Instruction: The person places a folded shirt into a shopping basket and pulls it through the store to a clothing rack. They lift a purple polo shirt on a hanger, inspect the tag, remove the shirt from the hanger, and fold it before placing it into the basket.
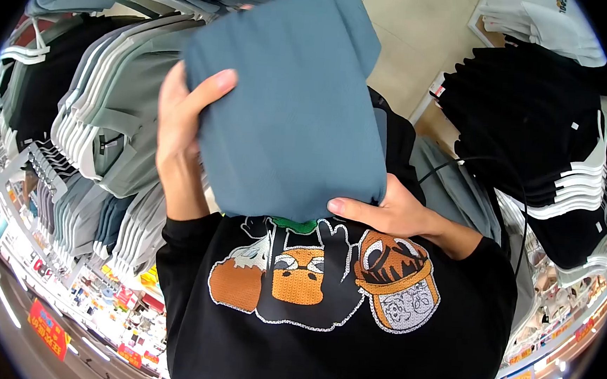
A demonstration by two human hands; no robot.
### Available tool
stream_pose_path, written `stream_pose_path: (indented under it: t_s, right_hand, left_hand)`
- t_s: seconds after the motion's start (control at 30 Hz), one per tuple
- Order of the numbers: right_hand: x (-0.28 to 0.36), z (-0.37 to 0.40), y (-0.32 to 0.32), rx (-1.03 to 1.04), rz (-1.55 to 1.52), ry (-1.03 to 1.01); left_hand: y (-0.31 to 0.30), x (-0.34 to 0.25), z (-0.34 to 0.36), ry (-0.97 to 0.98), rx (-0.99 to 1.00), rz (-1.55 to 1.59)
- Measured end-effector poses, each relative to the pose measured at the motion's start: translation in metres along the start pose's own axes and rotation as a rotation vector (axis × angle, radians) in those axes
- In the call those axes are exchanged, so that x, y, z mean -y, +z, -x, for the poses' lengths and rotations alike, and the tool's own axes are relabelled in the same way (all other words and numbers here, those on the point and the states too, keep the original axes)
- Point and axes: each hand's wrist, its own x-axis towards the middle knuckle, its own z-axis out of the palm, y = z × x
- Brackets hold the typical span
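A folded blue-grey garment is held up in front of my chest, over the tiled floor. My left hand grips its left edge, with the thumb lying on top of the cloth and the fingers behind it. At the lower right corner, my right hand holds the garment, its thumb on the front face and its other fingers mostly hidden beneath. The cloth looks slightly blurred at its upper left.
Hanging racks stand close on both sides: grey-green shirts on white hangers at left, black garments at right. White folded clothes lie at upper right. A thin black cable runs at right.
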Motion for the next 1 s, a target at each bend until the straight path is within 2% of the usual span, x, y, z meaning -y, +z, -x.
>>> stream_pose_path:
  t_s: [0.07,0.13,0.17,0.23,0.3,0.33,0.37,0.43,0.47,0.53,0.57,0.67,0.73,0.77,0.83,0.87,0.9,0.97,1.0]
  right_hand:
    - [0.005,0.002,0.004,-0.094,-0.063,0.064]
    - [0.006,0.008,-0.002,-0.177,-0.126,0.113]
    - [0.005,0.008,-0.003,-0.236,-0.196,0.143]
    - [0.002,0.008,-0.007,-0.258,-0.277,0.170]
    - [0.001,0.011,-0.011,-0.354,-0.445,0.242]
    - [-0.002,0.013,-0.015,-0.304,-0.485,0.248]
    - [-0.004,0.014,-0.017,-0.301,-0.485,0.251]
    - [-0.006,0.016,-0.020,-0.309,-0.562,0.303]
    - [-0.005,0.016,-0.020,-0.306,-0.553,0.306]
    - [-0.006,0.018,-0.016,-0.279,-0.403,0.197]
    - [-0.005,0.018,-0.017,-0.275,-0.400,0.199]
    - [0.004,0.018,-0.020,-0.166,-0.263,0.212]
    - [0.004,0.018,-0.021,-0.153,-0.228,0.218]
    - [0.004,0.018,-0.021,-0.138,-0.196,0.224]
    - [0.004,0.017,-0.022,-0.129,-0.181,0.230]
    - [0.005,0.018,-0.023,-0.123,-0.168,0.235]
    - [0.003,0.021,-0.025,-0.124,-0.161,0.238]
    - [-0.006,0.026,-0.033,-0.179,-0.235,0.271]
    - [-0.005,0.027,-0.037,-0.202,-0.309,0.218]
  left_hand:
    - [0.003,0.023,-0.014,-0.317,0.110,-0.042]
    - [0.018,0.080,-0.028,-0.479,0.225,-0.044]
    - [0.025,0.099,-0.025,-0.413,0.405,-0.049]
    - [0.018,0.172,-0.017,-0.147,0.653,-0.376]
    - [0.028,0.149,-0.011,-0.619,0.788,-0.306]
    - [0.025,0.160,-0.005,-0.458,0.694,-0.298]
    - [0.026,0.156,-0.003,-0.460,0.691,-0.298]
    - [0.030,0.146,-0.002,-0.303,0.526,-0.508]
    - [0.029,0.153,-0.003,-0.301,0.518,-0.504]
    - [0.026,0.168,-0.004,-0.197,0.380,-0.505]
    - [0.021,0.173,0.000,-0.197,0.375,-0.505]
    - [0.019,0.157,0.003,-0.085,0.357,-0.354]
    - [0.021,0.135,-0.004,0.017,0.352,-0.063]
    - [0.020,0.128,-0.009,0.018,0.348,-0.061]
    - [0.016,0.120,-0.025,0.034,0.455,0.181]
    - [0.020,0.124,-0.026,0.041,0.561,0.186]
    - [0.021,0.125,-0.024,-0.094,0.727,0.157]
    - [0.029,0.143,-0.003,-0.236,0.933,0.189]
    - [0.031,0.142,0.006,-0.168,0.942,0.173]
